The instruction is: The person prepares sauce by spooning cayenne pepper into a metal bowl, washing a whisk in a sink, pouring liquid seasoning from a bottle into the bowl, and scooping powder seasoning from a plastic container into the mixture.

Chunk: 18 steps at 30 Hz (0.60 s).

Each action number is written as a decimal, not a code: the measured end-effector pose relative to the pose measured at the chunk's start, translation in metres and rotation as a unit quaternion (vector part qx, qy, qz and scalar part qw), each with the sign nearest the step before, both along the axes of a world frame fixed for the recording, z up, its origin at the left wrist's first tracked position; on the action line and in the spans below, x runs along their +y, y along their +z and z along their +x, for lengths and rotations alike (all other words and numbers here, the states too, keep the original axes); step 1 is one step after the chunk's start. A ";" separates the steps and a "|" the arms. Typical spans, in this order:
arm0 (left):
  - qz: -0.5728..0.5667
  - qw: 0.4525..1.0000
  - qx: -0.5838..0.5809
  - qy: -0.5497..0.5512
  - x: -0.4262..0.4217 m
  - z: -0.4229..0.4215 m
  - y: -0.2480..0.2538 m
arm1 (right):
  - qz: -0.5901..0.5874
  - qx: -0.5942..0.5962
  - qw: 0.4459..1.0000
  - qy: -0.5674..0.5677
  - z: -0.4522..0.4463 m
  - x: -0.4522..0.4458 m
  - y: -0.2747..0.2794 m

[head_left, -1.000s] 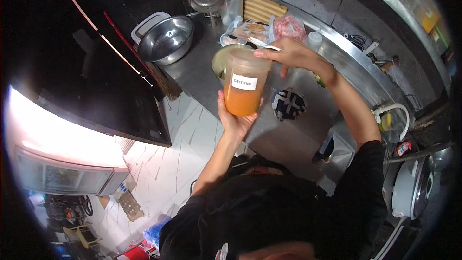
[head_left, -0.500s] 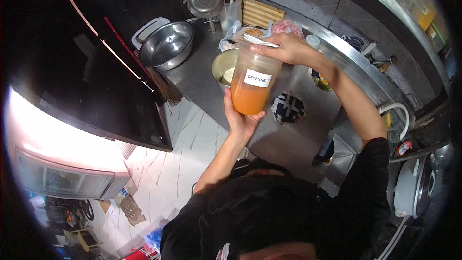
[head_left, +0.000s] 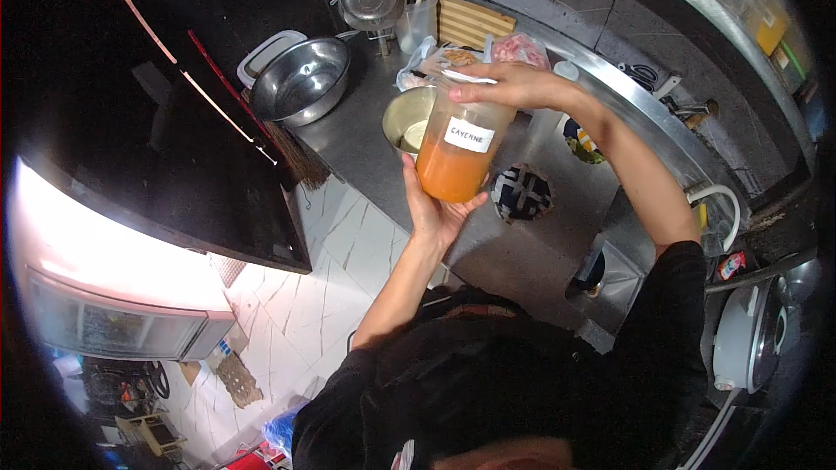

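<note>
A clear plastic container (head_left: 455,172) labelled "CAYENNE", partly filled with orange powder, is held up slightly tilted above the counter. My left hand (head_left: 440,218) supports it from below, fingers wrapped round its base. Across its top lies my right hand (head_left: 501,87), with the thumb on the near side. A white object that looks like a plastic spoon (head_left: 468,77) shows at the right fingers; its far end is hidden. Just behind the container stands a metal pot (head_left: 398,117) with something pale inside, partly covered from view.
On the steel counter (head_left: 366,144) are a large metal bowl (head_left: 302,83), plastic bags of food (head_left: 520,50) and a round black-and-white patterned cloth (head_left: 522,194). A striped wooden board (head_left: 470,21) leans at the back. The sink (head_left: 623,270) is to the right, near a rice cooker (head_left: 740,339).
The container has risen slightly and its powder surface has shifted. My right hand has flattened over the top, and less of the white spoon-like object shows.
</note>
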<state>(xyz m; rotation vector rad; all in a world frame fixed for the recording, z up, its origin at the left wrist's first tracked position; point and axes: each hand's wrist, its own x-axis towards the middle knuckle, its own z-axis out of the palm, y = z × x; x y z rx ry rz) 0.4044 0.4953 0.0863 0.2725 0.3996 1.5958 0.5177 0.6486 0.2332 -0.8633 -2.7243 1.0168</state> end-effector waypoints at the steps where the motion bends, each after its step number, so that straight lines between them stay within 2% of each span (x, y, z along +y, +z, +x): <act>1: -0.016 1.000 -0.008 0.022 0.000 0.004 0.003 | 0.014 -0.023 1.000 -0.001 0.002 -0.001 0.000; 2: -0.033 0.998 -0.015 0.044 0.000 0.006 0.004 | 0.028 -0.046 0.999 -0.001 0.004 -0.001 -0.001; 5: 0.002 0.985 0.086 0.152 -0.002 0.006 -0.001 | -0.023 0.036 0.999 0.029 0.006 0.006 -0.025; 8: -0.027 0.967 0.098 0.234 0.008 0.001 -0.027 | -0.099 0.034 0.992 0.069 0.018 -0.014 -0.025; 10: -0.044 0.970 0.090 0.220 0.006 -0.001 -0.038 | 0.008 0.039 0.996 0.085 0.022 -0.023 -0.040; 13: -0.061 0.973 0.079 0.207 0.007 -0.003 -0.073 | 0.105 0.040 0.990 0.084 0.027 -0.034 -0.065; 16: -0.100 0.982 0.062 0.149 -0.006 0.004 -0.079 | 0.056 -0.046 0.997 0.035 0.037 -0.059 -0.067; 18: -0.127 0.985 0.061 0.096 -0.013 0.006 -0.084 | 0.049 -0.007 0.997 0.063 0.043 -0.060 -0.083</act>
